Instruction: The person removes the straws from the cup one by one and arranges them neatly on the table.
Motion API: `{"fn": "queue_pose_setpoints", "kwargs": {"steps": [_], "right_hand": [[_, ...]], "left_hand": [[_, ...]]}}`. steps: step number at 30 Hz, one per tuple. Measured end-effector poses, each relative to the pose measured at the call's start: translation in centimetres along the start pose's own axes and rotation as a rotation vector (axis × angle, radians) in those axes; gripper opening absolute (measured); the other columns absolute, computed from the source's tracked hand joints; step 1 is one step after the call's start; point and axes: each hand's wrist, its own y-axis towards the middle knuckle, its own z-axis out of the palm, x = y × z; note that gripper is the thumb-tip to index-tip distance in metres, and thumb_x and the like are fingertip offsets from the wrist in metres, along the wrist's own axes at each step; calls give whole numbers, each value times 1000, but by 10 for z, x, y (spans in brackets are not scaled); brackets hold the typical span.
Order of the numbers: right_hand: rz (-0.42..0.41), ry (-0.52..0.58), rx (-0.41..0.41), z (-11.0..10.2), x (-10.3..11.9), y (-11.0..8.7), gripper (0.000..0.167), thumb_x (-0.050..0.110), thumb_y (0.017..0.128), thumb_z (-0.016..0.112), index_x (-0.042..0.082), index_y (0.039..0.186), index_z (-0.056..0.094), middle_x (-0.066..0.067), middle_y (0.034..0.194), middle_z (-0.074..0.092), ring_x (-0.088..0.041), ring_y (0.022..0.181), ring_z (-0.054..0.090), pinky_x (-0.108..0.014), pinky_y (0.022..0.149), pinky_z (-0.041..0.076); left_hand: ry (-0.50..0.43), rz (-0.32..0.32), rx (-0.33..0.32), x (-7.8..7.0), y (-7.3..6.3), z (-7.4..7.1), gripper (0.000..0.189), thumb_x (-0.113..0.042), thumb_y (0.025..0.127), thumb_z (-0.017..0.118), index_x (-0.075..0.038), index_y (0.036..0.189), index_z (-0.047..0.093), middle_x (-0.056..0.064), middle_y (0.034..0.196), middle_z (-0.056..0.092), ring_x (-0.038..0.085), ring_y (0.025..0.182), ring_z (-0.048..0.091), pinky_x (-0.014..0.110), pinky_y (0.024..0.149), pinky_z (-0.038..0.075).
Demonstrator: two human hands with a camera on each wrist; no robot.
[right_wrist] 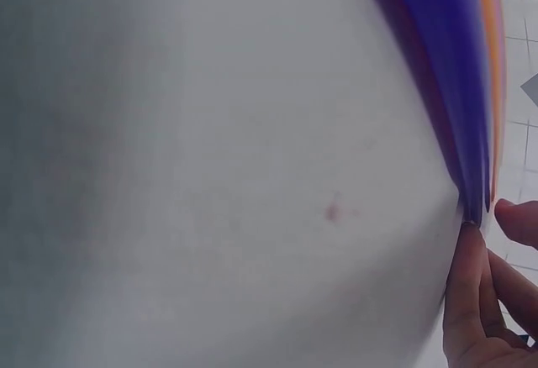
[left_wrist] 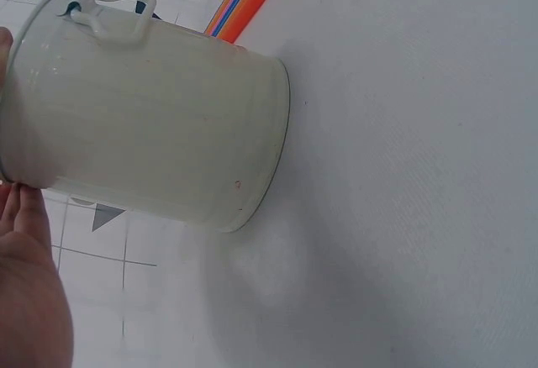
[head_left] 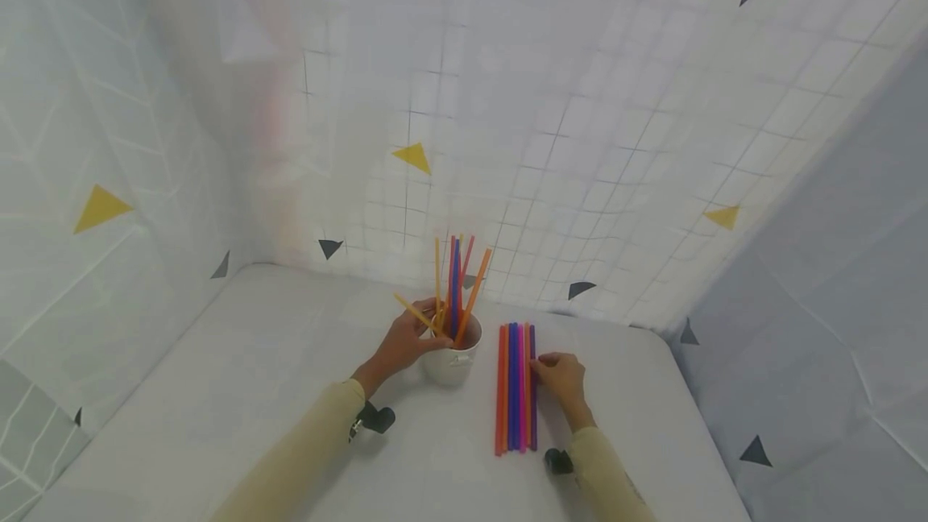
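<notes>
A white pail point(head_left: 447, 369) with a small looped handle point(left_wrist: 122, 17) stands on the table, several orange, yellow, red and blue straws point(head_left: 455, 288) leaning in it. My left hand point(head_left: 402, 345) grips the pail's rim, thumb at the front and fingers round the far side. One yellow straw point(head_left: 413, 309) tilts out over that hand. To the right, several coloured straws point(head_left: 513, 389) lie side by side in a row. My right hand point(head_left: 564, 377) touches the purple straw point(head_left: 533, 409) at the row's right edge; in the right wrist view its fingertips point(right_wrist: 468, 238) meet the straws.
The white table point(head_left: 290, 345) has a sheet wall point(head_left: 471, 143) with grid lines and coloured triangles behind it. More sheeting point(head_left: 812, 329) hangs at the right side. Black wrist devices point(head_left: 379, 417) sit under both sleeves.
</notes>
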Motion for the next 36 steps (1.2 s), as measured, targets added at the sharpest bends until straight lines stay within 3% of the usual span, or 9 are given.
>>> {"fn": "queue_pose_setpoints", "kwargs": {"steps": [11, 18, 26, 36], "right_hand": [[-20, 24, -16, 0, -5, 1, 30, 21, 88, 72, -4, 103, 71, -13, 88, 71, -19, 72, 67, -37, 67, 58], [-32, 36, -50, -5, -2, 2, 31, 22, 89, 71, -4, 105, 70, -16, 90, 70, -21, 71, 68, -35, 64, 58], [-99, 54, -106, -14, 19, 9, 32, 25, 90, 70, -1, 109, 71, -17, 97, 71, -22, 75, 70, -41, 74, 59], [-195, 120, -143, -20, 57, 14, 29, 26, 89, 72, 4, 108, 72, -12, 96, 72, -23, 79, 70, -38, 71, 59]], "left_hand": [[-22, -22, 1, 2, 0, 1, 73, -19, 79, 83, -18, 142, 48, -3, 141, 49, 16, 133, 46, 31, 103, 42], [-4, -31, -10, 5, -1, 1, 69, -20, 79, 82, -26, 140, 49, -5, 140, 49, 15, 133, 46, 33, 103, 43], [5, -50, -10, 3, 0, 0, 71, -22, 79, 83, -25, 142, 48, -4, 142, 48, 16, 134, 44, 34, 104, 42], [3, -36, 3, 1, -1, 1, 70, -21, 80, 82, -22, 142, 48, -2, 142, 47, 18, 134, 44, 35, 104, 42]]}}
